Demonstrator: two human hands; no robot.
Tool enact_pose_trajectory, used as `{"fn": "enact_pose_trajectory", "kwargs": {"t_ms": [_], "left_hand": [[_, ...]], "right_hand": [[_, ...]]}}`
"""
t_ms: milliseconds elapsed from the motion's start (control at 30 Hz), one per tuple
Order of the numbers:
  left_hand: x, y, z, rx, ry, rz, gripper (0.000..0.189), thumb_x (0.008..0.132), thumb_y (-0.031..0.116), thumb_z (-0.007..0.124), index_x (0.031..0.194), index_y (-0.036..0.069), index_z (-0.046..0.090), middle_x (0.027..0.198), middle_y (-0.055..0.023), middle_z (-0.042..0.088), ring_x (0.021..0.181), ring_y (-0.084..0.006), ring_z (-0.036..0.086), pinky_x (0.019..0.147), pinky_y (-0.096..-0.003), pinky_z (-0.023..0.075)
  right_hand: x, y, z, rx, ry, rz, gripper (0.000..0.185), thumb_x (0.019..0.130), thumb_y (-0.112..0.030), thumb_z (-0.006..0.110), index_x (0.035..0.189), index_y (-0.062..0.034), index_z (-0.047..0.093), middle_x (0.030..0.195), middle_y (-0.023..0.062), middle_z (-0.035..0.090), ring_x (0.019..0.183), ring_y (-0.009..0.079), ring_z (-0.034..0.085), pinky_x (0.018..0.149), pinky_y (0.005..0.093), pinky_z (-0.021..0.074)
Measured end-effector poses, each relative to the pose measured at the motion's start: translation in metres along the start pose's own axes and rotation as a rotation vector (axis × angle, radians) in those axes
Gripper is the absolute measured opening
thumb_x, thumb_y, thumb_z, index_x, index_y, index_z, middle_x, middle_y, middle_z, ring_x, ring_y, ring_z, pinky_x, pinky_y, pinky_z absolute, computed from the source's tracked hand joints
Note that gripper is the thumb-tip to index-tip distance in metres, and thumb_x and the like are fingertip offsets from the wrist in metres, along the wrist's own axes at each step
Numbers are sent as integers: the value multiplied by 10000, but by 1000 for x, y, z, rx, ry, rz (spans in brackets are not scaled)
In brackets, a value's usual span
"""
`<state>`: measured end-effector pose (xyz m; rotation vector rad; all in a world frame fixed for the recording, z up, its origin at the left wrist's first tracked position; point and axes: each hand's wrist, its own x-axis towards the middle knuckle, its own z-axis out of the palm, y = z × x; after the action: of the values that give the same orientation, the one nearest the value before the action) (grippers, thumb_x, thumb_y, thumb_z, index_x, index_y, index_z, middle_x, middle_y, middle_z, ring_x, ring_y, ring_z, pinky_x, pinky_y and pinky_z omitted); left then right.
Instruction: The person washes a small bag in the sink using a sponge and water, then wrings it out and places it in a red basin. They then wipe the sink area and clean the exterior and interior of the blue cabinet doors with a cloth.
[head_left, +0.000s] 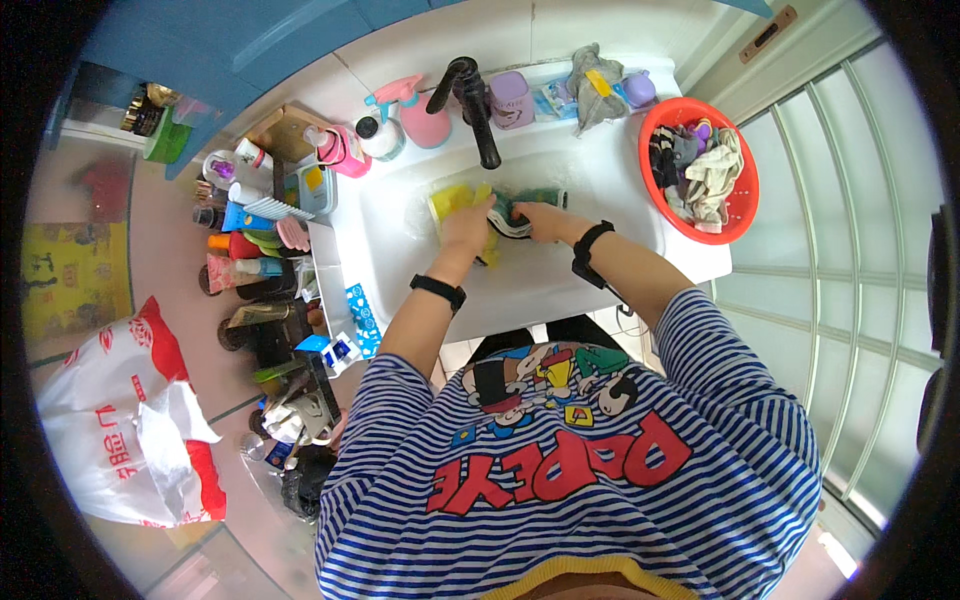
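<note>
Both of my hands are inside a white washbasin (397, 262). My left hand (466, 227) grips wet yellow fabric (450, 199), which spreads out beyond the fingers and also shows below the wrist. In my right hand (550, 222) is a dark green cloth (546, 198) with a black and white edge. That cloth bridges the gap between the two hands. Whether the yellow and green fabric form one piece, I cannot tell. A black faucet (472, 105) stands at the back of the basin, its spout just above my hands.
A red plastic basket (739, 217) of clothes sits on the basin's right corner. Along the back ledge stand a pink spray bottle (425, 120), a purple container (512, 101) and a grey cloth (596, 82). Toiletries (259, 202) crowd the left; a plastic bag (97, 420) is lower left.
</note>
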<state>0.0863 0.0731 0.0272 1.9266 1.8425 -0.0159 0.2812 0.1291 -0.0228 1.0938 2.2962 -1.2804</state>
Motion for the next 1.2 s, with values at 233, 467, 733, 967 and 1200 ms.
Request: {"fn": "enact_pose_trajectory", "kwargs": {"t_ms": [233,467,733,967,1200], "left_hand": [[-54,10,-78,-477,339,29,453,798,-12,463,1159,187,651,852,-209,662,732,-328,660,700,-361,520],[-87,24,-144,-605,429,98,430,780,-72,456,1113,101,665,1017,-138,687,862,-260,677,772,-302,512],[-101,11,-150,-974,295,241,921,798,-86,496,1526,202,12,965,-202,661,894,-263,660,802,-319,501],[-90,-48,-112,-828,439,257,1133,705,253,807,1518,107,31,1493,-208,278,1401,-279,268,1113,-472,258],[-50,2,-51,-612,370,83,1570,416,598,853,1452,-68,-120,1489,-302,211,1415,-394,197,1139,-566,76]], "right_hand": [[-33,-74,-17,393,277,-285,1075,622,-310,856,1414,66,234,1316,259,478,1221,353,487,1014,387,409],[-54,-158,-48,339,601,-364,1228,574,-430,860,1409,140,163,1335,308,442,1263,390,445,1042,394,374],[-43,-176,-57,560,684,-511,824,721,-148,729,1434,-60,326,1205,178,598,1090,291,596,920,362,464],[-54,-155,-61,1244,412,-268,408,788,2,613,1192,-8,556,1037,64,651,946,214,633,849,336,504],[-53,-155,-50,1454,331,-356,473,809,26,612,1265,-32,501,1202,85,589,1104,221,570,964,368,447]]}}
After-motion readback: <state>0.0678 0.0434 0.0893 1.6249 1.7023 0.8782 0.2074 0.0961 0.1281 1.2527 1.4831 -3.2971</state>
